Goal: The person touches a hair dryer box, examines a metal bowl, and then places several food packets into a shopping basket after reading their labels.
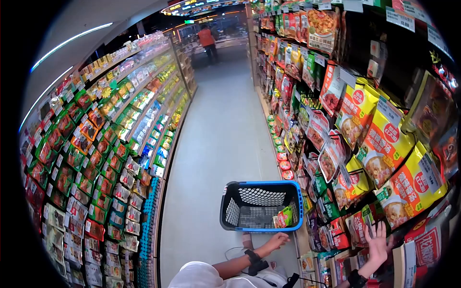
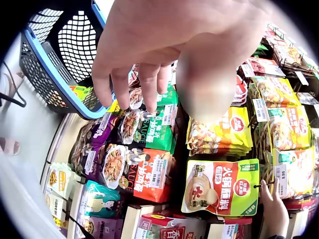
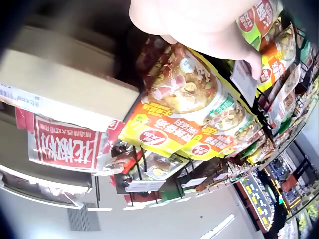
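My right hand (image 1: 378, 244) reaches up to the shelf on the right, fingers spread beside a hanging hot pot dipping sauce packet (image 2: 219, 186). Its fingertips are close to the hook and price tag at the packet's side; in the right wrist view, the thumb (image 3: 253, 64) lies by a white tag (image 3: 243, 79). Low in front of my body, my left hand (image 1: 273, 242) hangs loosely with nothing in it. Just beyond it is a black shopping basket with a blue rim (image 1: 261, 183), holding a green and yellow packet (image 1: 283, 217).
Yellow soup seasoning pouches (image 1: 384, 144) hang in rows above my right hand. A red and white packet (image 1: 427, 245) lies further right, behind a shelf divider (image 1: 409, 264). The aisle floor (image 1: 211, 120) runs ahead to a person in red (image 1: 207, 37). Packed shelves line the left.
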`<state>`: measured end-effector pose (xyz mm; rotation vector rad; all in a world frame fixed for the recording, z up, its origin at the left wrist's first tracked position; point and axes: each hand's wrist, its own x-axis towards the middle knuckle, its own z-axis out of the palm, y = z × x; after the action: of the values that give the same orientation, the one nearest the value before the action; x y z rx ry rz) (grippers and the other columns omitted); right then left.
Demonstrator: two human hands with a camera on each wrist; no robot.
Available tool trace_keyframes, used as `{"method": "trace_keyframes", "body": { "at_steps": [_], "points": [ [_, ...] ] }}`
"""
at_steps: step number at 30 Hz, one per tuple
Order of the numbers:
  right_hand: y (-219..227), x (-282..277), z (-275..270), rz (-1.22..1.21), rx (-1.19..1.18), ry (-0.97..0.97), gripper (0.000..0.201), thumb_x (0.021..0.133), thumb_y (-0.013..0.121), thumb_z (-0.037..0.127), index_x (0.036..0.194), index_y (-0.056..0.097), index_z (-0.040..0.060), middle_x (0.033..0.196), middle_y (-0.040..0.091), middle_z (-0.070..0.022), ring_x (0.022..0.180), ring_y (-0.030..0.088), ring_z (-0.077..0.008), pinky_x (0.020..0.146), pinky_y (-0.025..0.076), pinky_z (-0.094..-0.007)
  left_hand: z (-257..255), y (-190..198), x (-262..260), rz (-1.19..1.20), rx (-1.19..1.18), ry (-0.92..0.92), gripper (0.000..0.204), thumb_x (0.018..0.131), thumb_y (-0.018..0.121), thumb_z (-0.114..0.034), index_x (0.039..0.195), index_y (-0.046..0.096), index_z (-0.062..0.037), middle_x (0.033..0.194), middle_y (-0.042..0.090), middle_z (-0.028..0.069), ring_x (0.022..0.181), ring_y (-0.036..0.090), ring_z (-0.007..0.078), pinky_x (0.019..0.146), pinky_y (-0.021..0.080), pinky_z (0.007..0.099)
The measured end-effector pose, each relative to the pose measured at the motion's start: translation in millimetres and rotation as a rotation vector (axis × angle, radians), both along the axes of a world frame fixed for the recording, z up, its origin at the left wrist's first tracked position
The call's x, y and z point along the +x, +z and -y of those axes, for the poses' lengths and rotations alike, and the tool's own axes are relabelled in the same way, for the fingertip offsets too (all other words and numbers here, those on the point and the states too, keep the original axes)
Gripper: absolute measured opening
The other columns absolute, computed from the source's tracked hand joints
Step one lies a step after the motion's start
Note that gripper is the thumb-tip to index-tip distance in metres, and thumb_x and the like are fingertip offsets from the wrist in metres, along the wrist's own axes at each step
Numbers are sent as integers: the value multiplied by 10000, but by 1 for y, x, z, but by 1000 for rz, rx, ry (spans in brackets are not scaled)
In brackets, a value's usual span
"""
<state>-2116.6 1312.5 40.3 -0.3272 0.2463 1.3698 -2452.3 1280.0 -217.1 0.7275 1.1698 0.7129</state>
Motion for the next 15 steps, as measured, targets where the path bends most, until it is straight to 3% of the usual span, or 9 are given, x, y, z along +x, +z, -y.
{"method": "trace_keyframes", "body": {
  "at_steps": [4, 5, 7, 11, 15],
  "points": [
    [-13, -4, 13, 83, 72, 11, 608, 917, 408, 296, 1459, 249, 73, 1533, 234, -63, 1394, 217, -290, 1117, 95, -546, 0, 20, 4, 37, -64, 15, 253, 984, 393, -297, 1184, 463, -158, 1222, 574, 18, 1073, 530, 171, 925, 399, 361],
    [-31, 4, 19, 211, 142, 71, 605, 914, 406, 276, 1463, 239, 85, 1526, 255, -68, 1383, 245, -297, 1113, 110, -539, 1, 28, 3, 88, -11, -2, 256, 983, 394, -277, 1185, 462, -137, 1239, 569, 45, 1096, 529, 192, 938, 395, 368],
    [-39, -10, 25, 183, 78, -45, 531, 911, 398, 259, 1411, 332, 93, 1495, 314, -106, 1364, 277, -352, 1088, 195, -561, -1, 35, 4, 105, -45, 17, 263, 973, 400, -246, 1195, 462, -120, 1224, 578, 79, 1095, 542, 203, 927, 410, 362],
    [-71, -26, 29, 257, -29, -85, 515, 914, 383, 296, 1380, 375, 74, 1445, 359, -119, 1329, 331, -295, 1073, 257, -500, -9, 28, 0, 95, -96, 8, 265, 991, 357, -232, 1204, 483, -136, 1204, 593, 69, 1076, 565, 188, 914, 430, 346],
    [-96, -32, 23, 729, 9, -186, 524, 958, 343, 369, 1377, 400, 59, 1433, 364, -107, 1321, 341, -246, 1090, 244, -454, -19, 47, 7, 47, -67, -3, 235, 970, 390, -226, 1160, 481, -122, 1190, 596, 88, 1028, 590, 189, 861, 462, 325]
  ]
}}
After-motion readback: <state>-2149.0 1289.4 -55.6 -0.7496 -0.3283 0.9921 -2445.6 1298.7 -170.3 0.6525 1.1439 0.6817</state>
